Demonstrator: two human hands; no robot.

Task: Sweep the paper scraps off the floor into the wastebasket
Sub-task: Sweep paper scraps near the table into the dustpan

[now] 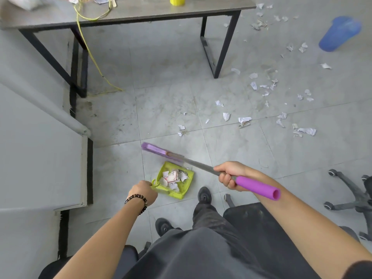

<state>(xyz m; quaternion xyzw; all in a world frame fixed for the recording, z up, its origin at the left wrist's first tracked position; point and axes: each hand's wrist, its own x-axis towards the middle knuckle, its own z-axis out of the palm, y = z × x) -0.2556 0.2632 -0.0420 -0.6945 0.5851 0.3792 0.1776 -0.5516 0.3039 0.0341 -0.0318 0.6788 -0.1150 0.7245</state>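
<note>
Holding the dustpan (175,181) by its handle, left hand (144,191) fingers clamped; right hand (227,175) fist closed round the broom (193,163) shaft. Broom head hovers just above the pan's far edge. Step, by my read: mid-collection, one load in the pan (roughly five scraps). Next: reach the broom out to the scraps (261,87) lying well right, dozens scattered, then tip into the basket (339,34), far right. One broom, one pan, one basket.
</note>
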